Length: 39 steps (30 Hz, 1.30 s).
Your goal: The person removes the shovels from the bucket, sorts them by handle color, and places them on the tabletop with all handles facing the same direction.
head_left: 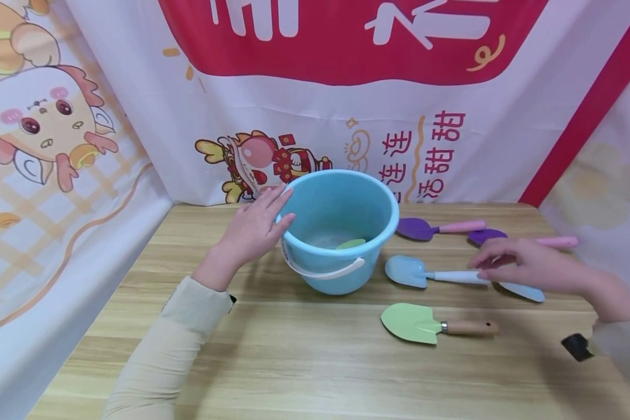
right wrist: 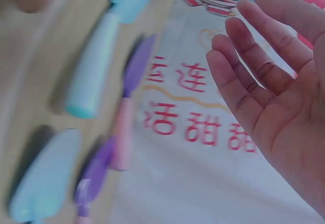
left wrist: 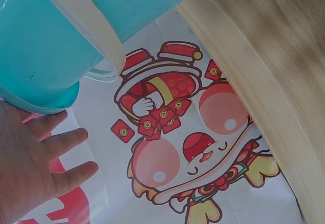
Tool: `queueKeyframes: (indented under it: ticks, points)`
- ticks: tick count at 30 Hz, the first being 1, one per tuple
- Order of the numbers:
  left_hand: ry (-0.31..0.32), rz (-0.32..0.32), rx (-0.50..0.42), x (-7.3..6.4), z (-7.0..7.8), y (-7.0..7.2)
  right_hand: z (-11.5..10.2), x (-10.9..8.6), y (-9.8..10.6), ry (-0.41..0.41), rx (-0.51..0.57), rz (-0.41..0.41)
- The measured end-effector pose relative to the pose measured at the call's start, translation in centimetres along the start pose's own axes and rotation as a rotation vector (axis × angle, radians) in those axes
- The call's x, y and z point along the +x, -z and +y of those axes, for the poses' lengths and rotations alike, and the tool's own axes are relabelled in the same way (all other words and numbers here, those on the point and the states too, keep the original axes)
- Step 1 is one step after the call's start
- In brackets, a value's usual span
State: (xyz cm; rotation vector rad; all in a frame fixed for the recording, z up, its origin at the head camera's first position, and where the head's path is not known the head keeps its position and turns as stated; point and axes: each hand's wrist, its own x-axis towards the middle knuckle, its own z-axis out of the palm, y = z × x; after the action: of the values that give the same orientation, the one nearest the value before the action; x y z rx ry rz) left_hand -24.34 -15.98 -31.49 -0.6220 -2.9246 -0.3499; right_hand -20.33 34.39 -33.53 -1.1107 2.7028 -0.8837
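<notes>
A light blue bucket (head_left: 341, 284) with a white handle (head_left: 328, 273) stands upright on the wooden table. At its left rim rests my left hand (head_left: 254, 228), fingers extended, also seen beside the rim in the left wrist view. Inside the bucket lies a light green piece (head_left: 352, 243), mostly hidden by the rim. My right hand (head_left: 530, 265) hovers loosely bent over the handle end of a light blue trowel (head_left: 406, 272), holding nothing. Beneath it is a second light blue trowel (right wrist: 46, 176), partly covered in the head view.
Two purple trowels (head_left: 416, 228) (head_left: 485, 235) with pink handles lie near the back edge. Closer to me lies a green trowel (head_left: 412, 324) with a wooden handle. Printed white cloth (head_left: 315, 105) hangs behind and at both sides of the table (head_left: 315, 361).
</notes>
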Motion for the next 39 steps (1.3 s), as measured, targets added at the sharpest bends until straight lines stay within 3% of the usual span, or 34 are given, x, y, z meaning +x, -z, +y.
queueKeyframes:
  ticks: [8, 15, 17, 24, 32, 39]
  points:
    - [-0.004, 0.004, 0.008, 0.0, -0.1, -0.1, -3.0, 3.0, 2.6, 0.046, -0.113, 0.088]
    - [0.0, 0.01, -0.002, -0.1, -0.1, 0.0, -6.4, 6.2, 4.6, 0.014, -0.126, 0.073]
    - [0.002, 0.011, -0.008, -0.1, -0.1, 0.0, -7.2, 7.2, 4.8, 0.038, -0.141, 0.096]
    - [-0.001, 0.01, -0.001, -0.1, 0.0, 0.0, -8.7, 10.8, 4.0, 0.238, -0.141, 0.135]
    - [0.004, 0.003, -0.001, 0.0, 0.0, 0.0, -10.5, 13.8, 2.4, 0.243, -0.105, 0.053]
    - [-0.005, 0.002, 0.007, 0.0, 0.0, 0.0, -11.3, 16.2, 1.0, 0.257, -0.154, -0.006]
